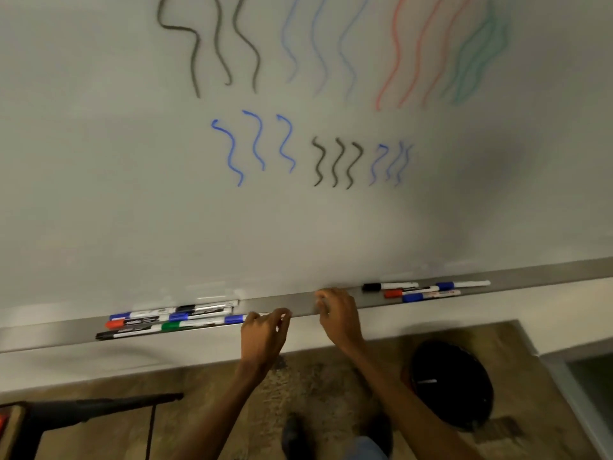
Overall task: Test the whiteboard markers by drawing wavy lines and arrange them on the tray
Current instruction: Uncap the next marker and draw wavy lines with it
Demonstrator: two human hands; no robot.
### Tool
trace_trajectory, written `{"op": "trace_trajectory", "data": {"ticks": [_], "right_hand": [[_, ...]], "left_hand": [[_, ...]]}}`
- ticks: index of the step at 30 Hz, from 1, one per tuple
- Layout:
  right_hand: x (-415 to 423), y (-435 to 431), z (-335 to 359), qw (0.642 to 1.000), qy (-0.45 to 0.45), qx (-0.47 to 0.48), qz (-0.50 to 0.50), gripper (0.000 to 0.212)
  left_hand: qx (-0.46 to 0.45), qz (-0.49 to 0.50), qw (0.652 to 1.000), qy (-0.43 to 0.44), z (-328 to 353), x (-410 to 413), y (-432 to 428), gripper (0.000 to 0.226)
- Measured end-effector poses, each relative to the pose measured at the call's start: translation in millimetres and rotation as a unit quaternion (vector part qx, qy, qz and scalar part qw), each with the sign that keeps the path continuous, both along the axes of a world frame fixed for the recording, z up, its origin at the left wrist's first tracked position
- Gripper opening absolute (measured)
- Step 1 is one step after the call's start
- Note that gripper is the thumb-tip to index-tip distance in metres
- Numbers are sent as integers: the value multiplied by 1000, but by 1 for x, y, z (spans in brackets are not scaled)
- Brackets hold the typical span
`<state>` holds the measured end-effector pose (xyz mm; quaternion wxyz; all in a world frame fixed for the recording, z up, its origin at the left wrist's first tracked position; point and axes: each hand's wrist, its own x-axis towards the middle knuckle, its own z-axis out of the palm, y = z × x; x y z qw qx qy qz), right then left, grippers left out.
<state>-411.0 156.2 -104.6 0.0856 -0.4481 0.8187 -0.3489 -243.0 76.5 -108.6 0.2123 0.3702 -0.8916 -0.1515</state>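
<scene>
The whiteboard point(132, 194) carries wavy lines in black, blue, red and green. Along its lower edge runs the metal tray point(305, 302). Several markers lie in a left group point(172, 318) and several more in a right group point(424, 290). My left hand point(265, 333) is at the right end of the left group. Its fingertips pinch the barrel of a blue-capped marker point(235, 318) that lies on the tray. My right hand point(336, 315) rests on the middle of the tray with curled fingers. Motion blur hides whether it holds anything.
Below the tray is a pale wall strip, then brown carpet point(315, 386). A round black object point(451, 383) sits on the floor at the right. A dark stand with a cord point(99, 406) is at the lower left. My shoe point(293, 433) shows at the bottom.
</scene>
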Motion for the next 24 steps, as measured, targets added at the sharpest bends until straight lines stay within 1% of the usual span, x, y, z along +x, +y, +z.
{"op": "trace_trajectory", "data": {"ticks": [3, 6, 9, 11, 14, 20, 24], "right_hand": [[-40, 26, 4, 998, 6, -1, -60, 13], [-78, 48, 6, 994, 27, 9, -108, 16], [-108, 61, 5, 991, 38, 52, -115, 24], [-123, 67, -1, 989, 61, 90, -103, 29], [-140, 69, -14, 990, 80, 105, -58, 34], [-150, 65, -23, 989, 93, 112, 8, 33], [-153, 65, -24, 990, 106, 83, 45, 33]], "left_hand": [[2, -34, 999, 21, 5, -50, 13, 5], [-25, -68, 997, 12, 6, -99, 27, 16], [-63, -124, 990, -10, 1, -144, 44, 29], [-70, -143, 987, -26, -6, -167, 53, 39], [-39, -140, 989, -30, -15, -194, 60, 48], [17, -105, 993, -51, -31, -205, 67, 37], [42, -65, 995, -61, -36, -204, 66, 29]]}}
